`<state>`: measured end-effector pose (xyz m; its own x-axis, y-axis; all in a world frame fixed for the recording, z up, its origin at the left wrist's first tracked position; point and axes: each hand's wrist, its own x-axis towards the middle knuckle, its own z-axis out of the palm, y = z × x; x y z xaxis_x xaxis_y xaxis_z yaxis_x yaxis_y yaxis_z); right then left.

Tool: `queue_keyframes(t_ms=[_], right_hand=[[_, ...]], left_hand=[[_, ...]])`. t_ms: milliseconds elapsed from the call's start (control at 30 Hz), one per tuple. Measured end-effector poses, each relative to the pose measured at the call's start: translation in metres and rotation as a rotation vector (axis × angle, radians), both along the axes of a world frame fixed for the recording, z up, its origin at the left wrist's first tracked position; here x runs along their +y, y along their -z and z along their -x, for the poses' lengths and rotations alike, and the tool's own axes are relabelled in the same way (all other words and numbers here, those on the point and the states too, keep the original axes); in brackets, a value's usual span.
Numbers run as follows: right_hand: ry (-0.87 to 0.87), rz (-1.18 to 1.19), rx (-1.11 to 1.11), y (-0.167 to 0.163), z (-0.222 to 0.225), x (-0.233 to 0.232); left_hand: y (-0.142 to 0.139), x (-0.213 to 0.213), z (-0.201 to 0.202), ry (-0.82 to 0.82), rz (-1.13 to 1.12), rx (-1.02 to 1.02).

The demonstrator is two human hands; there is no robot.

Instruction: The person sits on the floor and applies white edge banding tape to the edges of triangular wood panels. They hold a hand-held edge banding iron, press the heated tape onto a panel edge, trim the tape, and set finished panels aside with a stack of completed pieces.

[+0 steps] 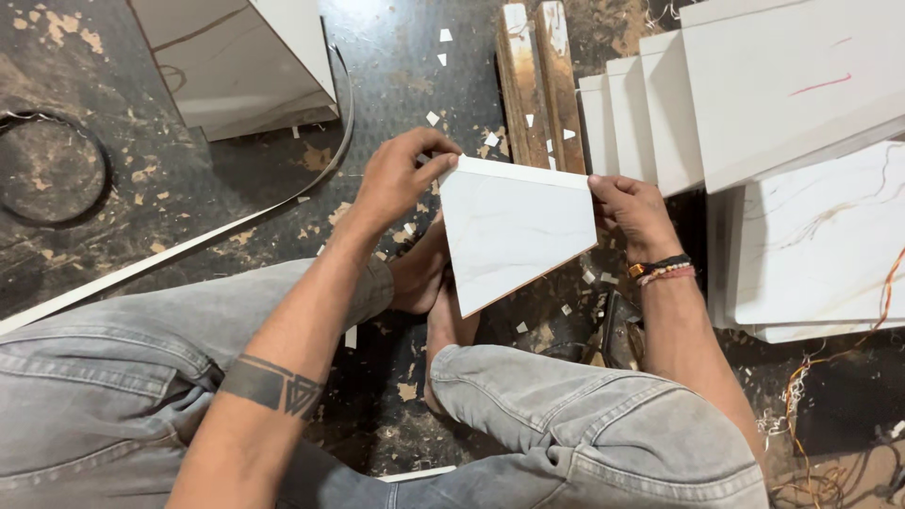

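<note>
Left hand (401, 179) & right hand (632, 212) pinch opposite edges of white tile piece (514, 231), held up over lap, prob. to inspect face.

head cam | looks steeply down from above | close over lap and dark floor (405, 57)

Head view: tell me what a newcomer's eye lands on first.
A white marble-look tile piece, cut at a slant, sits mid-frame, held at its upper corners by the left hand and the right hand. At right, a stack of matching white tiles steps up over the dark, chip-strewn floor. Two worn wooden battens lie just behind the tile piece.
</note>
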<state>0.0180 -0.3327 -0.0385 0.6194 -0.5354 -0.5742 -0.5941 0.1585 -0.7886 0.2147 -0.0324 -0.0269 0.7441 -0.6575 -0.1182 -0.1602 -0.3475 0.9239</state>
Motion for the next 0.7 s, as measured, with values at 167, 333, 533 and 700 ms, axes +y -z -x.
queue_keyframes(t_ms=[167,333,533,700], right_hand=[[-0.173,0.657,0.206,-0.035,-0.015,0.025],[-0.46,1.274,0.369,-0.047,-0.026,0.058],[-0.18,0.931,0.331,-0.03,-0.009,0.041],[-0.175,1.02,0.213,-0.013,-0.006,0.042]], left_hand=[[0.001,0.003,-0.001,-0.004,0.002,-0.045],[-0.003,0.006,0.003,0.01,0.006,-0.145],[0.003,0.002,0.001,0.098,-0.106,-0.445],[0.017,-0.036,0.021,0.22,-0.213,-0.912]])
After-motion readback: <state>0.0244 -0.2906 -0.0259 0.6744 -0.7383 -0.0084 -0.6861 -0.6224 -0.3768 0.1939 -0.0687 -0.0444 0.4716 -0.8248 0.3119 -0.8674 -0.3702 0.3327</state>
